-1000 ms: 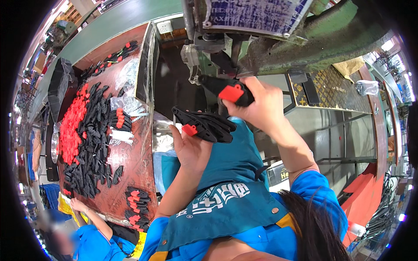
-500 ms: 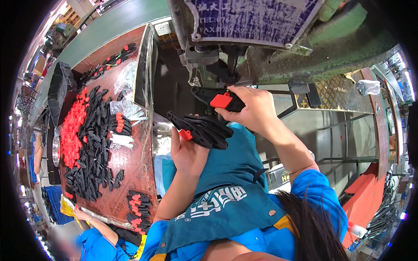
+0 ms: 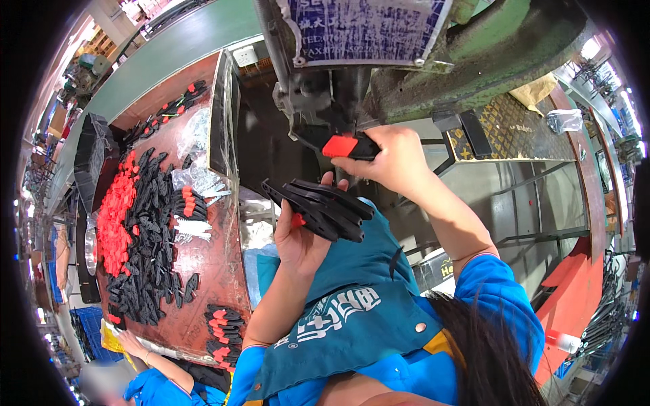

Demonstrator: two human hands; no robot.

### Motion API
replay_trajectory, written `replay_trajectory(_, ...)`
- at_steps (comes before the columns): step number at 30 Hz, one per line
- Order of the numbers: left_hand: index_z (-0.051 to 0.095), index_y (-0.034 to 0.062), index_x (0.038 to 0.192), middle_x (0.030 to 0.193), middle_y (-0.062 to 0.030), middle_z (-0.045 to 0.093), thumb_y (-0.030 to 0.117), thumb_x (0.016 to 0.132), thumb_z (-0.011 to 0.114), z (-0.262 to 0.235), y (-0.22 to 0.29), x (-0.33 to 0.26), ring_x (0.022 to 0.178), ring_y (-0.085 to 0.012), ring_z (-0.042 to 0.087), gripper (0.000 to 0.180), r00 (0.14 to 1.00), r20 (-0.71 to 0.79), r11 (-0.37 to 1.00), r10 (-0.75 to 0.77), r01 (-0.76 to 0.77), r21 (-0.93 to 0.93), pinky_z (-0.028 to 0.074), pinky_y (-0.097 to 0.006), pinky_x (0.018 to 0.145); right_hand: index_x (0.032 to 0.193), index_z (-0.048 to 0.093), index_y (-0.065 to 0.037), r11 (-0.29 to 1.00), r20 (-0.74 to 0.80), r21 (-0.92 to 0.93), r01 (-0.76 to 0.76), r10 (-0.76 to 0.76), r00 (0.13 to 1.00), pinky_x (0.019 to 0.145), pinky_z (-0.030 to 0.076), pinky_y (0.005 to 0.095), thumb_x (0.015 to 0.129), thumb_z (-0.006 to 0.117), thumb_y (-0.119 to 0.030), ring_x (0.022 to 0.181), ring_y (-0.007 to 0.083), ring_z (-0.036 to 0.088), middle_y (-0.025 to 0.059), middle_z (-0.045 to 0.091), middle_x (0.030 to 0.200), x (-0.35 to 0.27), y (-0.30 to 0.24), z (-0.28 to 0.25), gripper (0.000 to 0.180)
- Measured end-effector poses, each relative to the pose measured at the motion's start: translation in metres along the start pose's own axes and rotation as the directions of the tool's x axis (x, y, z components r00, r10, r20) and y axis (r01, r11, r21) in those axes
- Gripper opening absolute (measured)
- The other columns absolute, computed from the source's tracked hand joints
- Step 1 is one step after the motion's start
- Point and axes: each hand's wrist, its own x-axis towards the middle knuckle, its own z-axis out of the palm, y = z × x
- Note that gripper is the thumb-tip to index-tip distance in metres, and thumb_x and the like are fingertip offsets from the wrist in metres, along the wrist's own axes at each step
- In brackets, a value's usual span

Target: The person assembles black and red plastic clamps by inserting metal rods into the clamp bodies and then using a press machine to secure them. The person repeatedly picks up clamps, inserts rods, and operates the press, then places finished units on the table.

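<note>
Several long black plastic pieces [image 3: 318, 211] lie fanned together in my left hand [image 3: 298, 247], its fingers closed round them from below; a bit of red shows beside the thumb. Up at the head of a green machine [image 3: 318, 101], my right hand [image 3: 404, 159] pinches the near end of another black plastic piece [image 3: 367, 148]. A red block [image 3: 340, 145] sits on that piece's middle. The piece's far end reaches under the machine's head, where the dark parts hide whether it touches. The two hands are a short way apart, the left one lower.
On my left, a reddish table [image 3: 196, 271] bears a heap of black pieces [image 3: 152, 230], red parts [image 3: 116, 220] and white strips [image 3: 191, 230]. A co-worker's arm [image 3: 159, 363] reaches its near edge. A patterned board with a dark phone-like slab [image 3: 477, 132] stands at right.
My right hand has brought its black piece slightly left, further under the machine's head, and the red block has tilted. My left hand has shifted a little to the right with its stack.
</note>
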Motion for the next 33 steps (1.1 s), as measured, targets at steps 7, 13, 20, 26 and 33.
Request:
replay_trajectory(7, 0.04, 0.0044, 0.144, 0.149, -0.0194, 0.04, 0.042, 0.099, 0.053, -0.018, 0.005, -0.002, 0.141, -0.0357, 0.035, 0.061, 0.993, 0.117, 0.984, 0.029, -0.007, -0.177, 0.023, -0.055, 0.119, 0.132, 0.053, -0.009, 0.937, 0.258, -0.257, 0.236, -0.169, 0.951, 0.063, 0.052, 0.0394, 0.067, 0.081, -0.019, 0.078, 0.0281, 0.065, 0.007, 0.062, 0.089, -0.04, -0.005, -0.005, 0.072)
replay_trajectory(13, 0.045, 0.0073, 0.141, 0.143, -0.0108, 0.05, 0.042, 0.103, 0.043, -0.023, -0.006, -0.001, 0.135, -0.0258, 0.044, 0.051, 0.99, 0.028, 0.979, 0.141, -0.144, 0.144, 0.029, -0.045, 0.117, 0.139, 0.047, -0.002, 0.971, 0.251, -0.027, 0.237, -0.223, 0.942, 0.094, 0.043, 0.0446, 0.068, 0.08, -0.036, 0.116, 0.033, 0.051, 0.0156, 0.051, 0.125, -0.052, -0.019, -0.012, 0.085)
replay_trajectory(20, 0.04, 0.0103, 0.145, 0.142, -0.0092, 0.051, 0.051, 0.104, 0.03, -0.013, -0.02, -0.018, 0.13, -0.0268, 0.05, 0.058, 0.983, -0.083, 0.926, 0.161, -0.122, 0.357, 0.042, -0.045, 0.106, 0.12, 0.059, 0.0, 0.91, 0.094, -0.215, 0.354, -0.342, 0.935, 0.08, 0.045, 0.0366, 0.064, 0.077, -0.047, 0.095, 0.0264, 0.054, 0.0105, 0.056, 0.11, -0.052, -0.038, 0.034, 0.075)
replay_trajectory(26, 0.046, 0.0091, 0.138, 0.137, -0.0095, 0.054, 0.059, 0.098, 0.044, -0.02, -0.023, -0.014, 0.127, -0.0256, 0.051, 0.065, 0.992, 0.082, 0.993, 0.095, -0.101, 0.063, 0.042, -0.045, 0.105, 0.107, 0.06, 0.004, 0.868, 0.009, -0.251, 0.429, -0.441, 0.898, 0.067, 0.05, 0.0289, 0.066, 0.077, -0.042, 0.08, 0.0227, 0.058, 0.0087, 0.06, 0.093, -0.047, -0.028, 0.041, 0.064)
replay_trajectory(33, 0.052, 0.0109, 0.135, 0.14, -0.0117, 0.053, 0.04, 0.1, 0.05, -0.025, -0.015, -0.005, 0.132, -0.0317, 0.046, 0.046, 0.987, -0.123, 0.995, 0.1, -0.099, 0.021, 0.033, -0.057, 0.11, 0.108, 0.06, -0.001, 0.959, -0.169, -0.182, 0.219, -0.25, 0.953, 0.057, 0.053, 0.0379, 0.069, 0.084, -0.038, 0.067, 0.0312, 0.066, 0.0123, 0.065, 0.081, -0.03, -0.009, 0.012, 0.059)
